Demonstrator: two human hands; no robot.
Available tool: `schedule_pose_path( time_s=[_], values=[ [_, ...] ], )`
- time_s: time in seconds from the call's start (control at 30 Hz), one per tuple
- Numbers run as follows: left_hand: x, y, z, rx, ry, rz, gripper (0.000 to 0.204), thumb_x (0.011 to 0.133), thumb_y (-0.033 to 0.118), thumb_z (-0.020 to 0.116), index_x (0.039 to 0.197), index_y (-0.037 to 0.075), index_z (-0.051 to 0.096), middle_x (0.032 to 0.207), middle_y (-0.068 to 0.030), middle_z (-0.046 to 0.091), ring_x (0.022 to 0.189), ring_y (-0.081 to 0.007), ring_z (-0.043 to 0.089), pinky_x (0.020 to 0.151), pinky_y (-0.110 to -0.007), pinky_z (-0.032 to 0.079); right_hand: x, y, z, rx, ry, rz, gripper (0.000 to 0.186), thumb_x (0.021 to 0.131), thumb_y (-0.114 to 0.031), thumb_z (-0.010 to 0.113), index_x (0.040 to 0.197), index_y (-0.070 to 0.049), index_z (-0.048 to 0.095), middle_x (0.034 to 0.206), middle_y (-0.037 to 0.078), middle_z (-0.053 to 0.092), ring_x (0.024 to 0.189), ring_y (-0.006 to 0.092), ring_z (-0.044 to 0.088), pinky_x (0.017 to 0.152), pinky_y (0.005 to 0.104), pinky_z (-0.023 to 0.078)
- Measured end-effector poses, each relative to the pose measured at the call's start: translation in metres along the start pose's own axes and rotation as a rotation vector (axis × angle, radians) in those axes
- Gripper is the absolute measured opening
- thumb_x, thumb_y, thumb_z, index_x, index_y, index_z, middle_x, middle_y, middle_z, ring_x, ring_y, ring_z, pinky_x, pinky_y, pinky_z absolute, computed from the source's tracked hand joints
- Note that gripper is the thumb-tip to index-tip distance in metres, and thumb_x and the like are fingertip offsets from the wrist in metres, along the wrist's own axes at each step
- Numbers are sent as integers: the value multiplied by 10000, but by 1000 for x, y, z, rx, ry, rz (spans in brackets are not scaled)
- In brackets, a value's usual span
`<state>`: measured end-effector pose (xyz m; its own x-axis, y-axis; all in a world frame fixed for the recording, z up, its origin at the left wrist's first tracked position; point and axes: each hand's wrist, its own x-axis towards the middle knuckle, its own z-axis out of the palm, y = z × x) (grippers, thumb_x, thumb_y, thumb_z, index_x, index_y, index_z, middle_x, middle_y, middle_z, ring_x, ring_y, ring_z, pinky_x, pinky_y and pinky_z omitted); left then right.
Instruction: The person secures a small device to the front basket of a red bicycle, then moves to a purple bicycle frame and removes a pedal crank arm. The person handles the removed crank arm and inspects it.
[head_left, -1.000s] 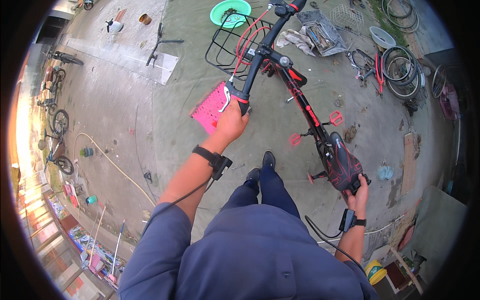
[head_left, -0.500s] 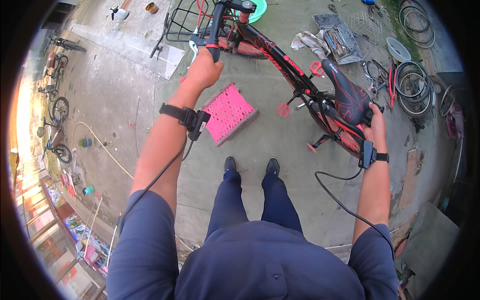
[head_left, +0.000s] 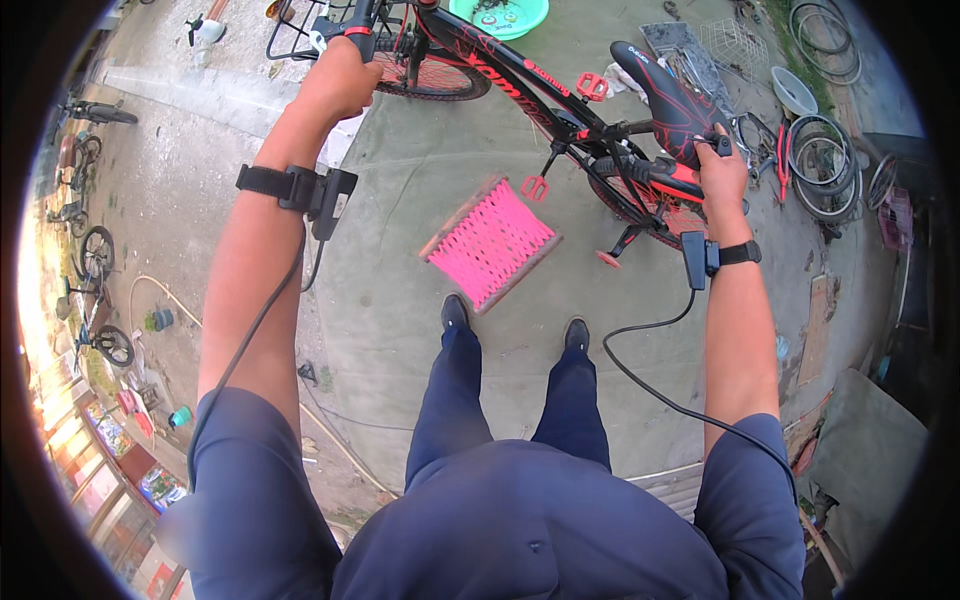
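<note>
I'm apparently steadying the bike, left hand gripping its handlebar, right hand its saddle; the next move likely needs balance.

Parked bikes, loose wheels and a tray of tools dot an open yard, apparently an outdoor bicycle repair workshop.

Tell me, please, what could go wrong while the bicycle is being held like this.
The lower red pedal might knock the pink woven stool, which appears close beside it. With the left hand on the handlebar and the right hand at the back of the saddle, the bicycle could tip if either slipped. The loosely looped black cable might snag.
</note>
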<state>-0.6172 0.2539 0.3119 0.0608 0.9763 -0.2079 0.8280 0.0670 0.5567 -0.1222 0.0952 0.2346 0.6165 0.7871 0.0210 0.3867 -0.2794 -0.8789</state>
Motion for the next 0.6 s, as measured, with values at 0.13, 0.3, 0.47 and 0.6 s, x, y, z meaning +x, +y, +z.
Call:
schedule_pose_path(
  time_s=[0.13,0.3,0.47,0.6],
  values=[
    [39,-40,-33,171,68,43,506,855,317,663,1064,-129,549,920,-290,690,898,-433,685,821,-454,541,8,-39,64,-9,8,33,548,833,-133,724,1362,-82,586,1011,39,673,806,107,623,646,270,504],
    [47,-102,-67,480,291,91,424,882,288,602,1127,-45,506,1041,-302,666,960,-462,657,847,-514,523,-4,-69,136,42,-16,50,565,813,-118,750,1355,-77,594,1030,43,680,811,100,620,656,269,512],
    [52,-152,-87,496,338,26,406,899,297,584,1141,-11,476,1048,-292,664,950,-475,648,839,-536,513,-14,-94,199,-3,-31,-9,604,773,-168,785,1331,-26,605,1148,100,714,979,120,661,875,271,499],
    [65,-183,-103,512,347,-43,404,906,298,580,1123,-28,481,1028,-294,668,952,-475,646,836,-542,507,-15,-115,244,-44,-97,-46,595,798,-170,760,1355,-54,586,1090,95,702,915,143,669,768,296,536]
  ],
)
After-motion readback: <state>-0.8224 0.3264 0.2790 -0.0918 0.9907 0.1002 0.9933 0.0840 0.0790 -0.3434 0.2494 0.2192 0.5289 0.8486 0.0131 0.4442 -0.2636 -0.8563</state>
